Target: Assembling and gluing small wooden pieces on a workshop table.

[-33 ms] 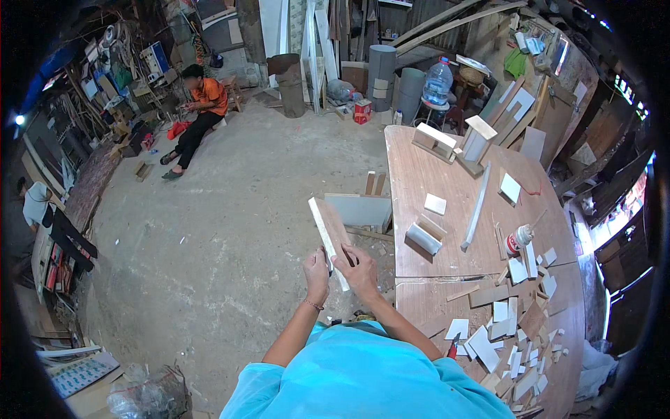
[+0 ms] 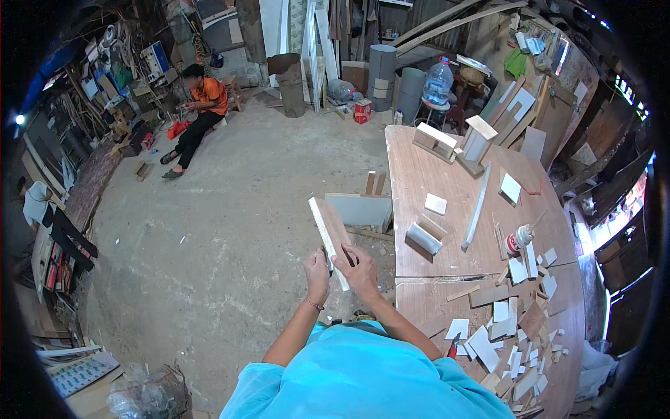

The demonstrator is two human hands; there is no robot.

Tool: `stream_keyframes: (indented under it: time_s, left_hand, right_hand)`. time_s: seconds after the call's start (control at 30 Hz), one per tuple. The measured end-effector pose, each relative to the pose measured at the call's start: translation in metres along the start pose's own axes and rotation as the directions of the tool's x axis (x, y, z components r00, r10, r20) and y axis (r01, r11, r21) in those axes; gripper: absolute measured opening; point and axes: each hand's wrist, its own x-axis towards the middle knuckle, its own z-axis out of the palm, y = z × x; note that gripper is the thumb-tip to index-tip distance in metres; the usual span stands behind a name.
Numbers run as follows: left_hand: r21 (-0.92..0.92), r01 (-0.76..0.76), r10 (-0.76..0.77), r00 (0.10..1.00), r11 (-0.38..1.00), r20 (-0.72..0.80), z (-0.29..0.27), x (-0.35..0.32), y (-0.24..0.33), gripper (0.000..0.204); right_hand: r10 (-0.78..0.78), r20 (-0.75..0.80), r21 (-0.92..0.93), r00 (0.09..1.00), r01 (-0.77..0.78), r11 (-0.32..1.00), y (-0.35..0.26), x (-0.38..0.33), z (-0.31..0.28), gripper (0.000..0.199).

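Lettering [image 2: 513, 244] — white bottle [image 2: 519, 239] (red-marked)

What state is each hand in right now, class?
Left hand: curled closed beside the wooden board; whether it holds anything cannot be told.
Right hand: holding the wooden board.

brown table [image 2: 412, 174] — scattered pale offcuts [image 2: 484, 348]

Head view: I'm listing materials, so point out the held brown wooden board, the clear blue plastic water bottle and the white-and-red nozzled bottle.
Held brown wooden board [image 2: 333, 227], head view: broad face.
Clear blue plastic water bottle [image 2: 437, 84], head view: middle of its body.
White-and-red nozzled bottle [image 2: 518, 241], head view: its side.
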Motion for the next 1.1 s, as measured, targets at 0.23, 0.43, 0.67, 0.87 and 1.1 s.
stream_keyframes:
  time_s: [0.23, 0.43, 0.67, 0.87, 1.1]
  left_hand:
    - [-0.043, 0.091, -0.09, 0.995, 0.995, 0.041, -0.002, -0.001, -0.002, 0.025]
    - [-0.171, 0.233, -0.212, 0.969, 0.957, 0.13, 0.002, -0.006, 0.007, 0.018]
    - [-0.238, 0.357, -0.288, 0.916, 0.903, 0.279, -0.011, 0.004, 0.004, 0.016]
    - [-0.263, 0.494, -0.371, 0.837, 0.829, 0.402, -0.018, 0.011, 0.003, 0.019]
    - [-0.295, 0.308, -0.242, 0.94, 0.904, 0.24, -0.011, 0.016, -0.016, 0.026]
  right_hand:
    - [0.005, -0.004, -0.034, 1.0, -0.005, 0.999, -0.005, 0.001, -0.001, 0.048]
    - [0.012, -0.031, -0.003, 0.999, -0.012, 1.0, -0.004, 0.001, -0.002, 0.048]
    - [-0.059, -0.047, -0.019, 0.997, 0.058, 0.998, -0.008, 0.001, -0.006, 0.049]
    - [-0.04, -0.036, -0.037, 0.999, 0.039, 0.999, -0.006, 0.002, -0.007, 0.048]
    - [-0.057, 0.072, -0.007, 0.996, 0.058, 0.998, -0.012, -0.01, -0.003, 0.046]
